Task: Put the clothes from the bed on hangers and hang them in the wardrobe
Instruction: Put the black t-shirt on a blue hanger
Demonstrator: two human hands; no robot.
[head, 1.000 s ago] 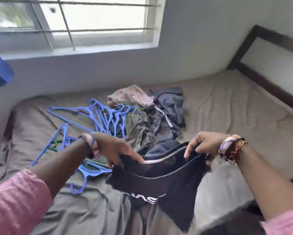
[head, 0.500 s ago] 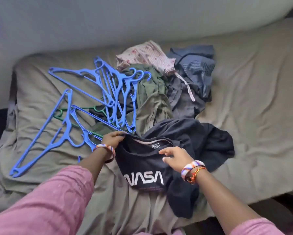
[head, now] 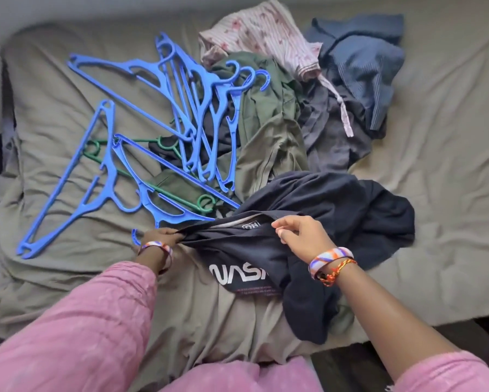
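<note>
Left hand [head: 160, 238] and right hand [head: 298, 239] both pinch the black NASA shirt [head: 316, 210] collar; spread neck wide, then feed in a blue hanger [head: 170, 202].

hangers [head: 164, 89]: smooth blue plastic | T-shirt [head: 322, 199]: matt dark cloth, probably cotton

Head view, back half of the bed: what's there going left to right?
Blue hangers → olive green garment → pink striped garment → blue striped shirt → bare bedsheet.
</note>
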